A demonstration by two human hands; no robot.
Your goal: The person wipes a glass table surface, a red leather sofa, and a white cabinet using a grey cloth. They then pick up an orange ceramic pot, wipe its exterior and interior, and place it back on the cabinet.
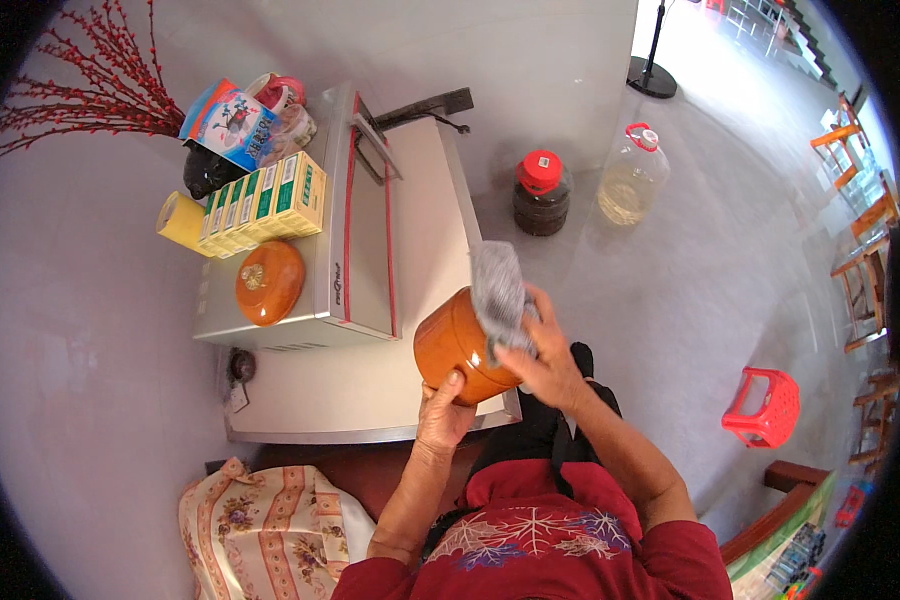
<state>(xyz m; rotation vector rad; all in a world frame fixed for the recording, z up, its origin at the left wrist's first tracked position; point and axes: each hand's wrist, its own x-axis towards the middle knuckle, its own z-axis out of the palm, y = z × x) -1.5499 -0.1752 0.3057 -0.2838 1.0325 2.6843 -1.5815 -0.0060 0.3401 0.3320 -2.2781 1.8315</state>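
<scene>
A glossy orange-brown pot [450, 338], round and straight-sided, is held up tilted in front of me, over the edge of the pale table. My left hand [444, 412] grips its lower side, thumb on the outer wall. In my right hand [548, 352] is a grey cloth [500, 290], pressed against the pot's right end and hiding its mouth. A matching orange-brown lid [270, 283] with a clear knob lies on top of the silver cabinet to the left.
The silver cabinet [365, 225] also carries yellow-green boxes [265, 205], a yellow cup [182, 222] and a blue-white bag [232, 125]. On the floor stand a red-lidded jar [542, 195], a plastic jug [632, 180] and a red stool [762, 408]. Floral fabric [260, 530] hangs at lower left.
</scene>
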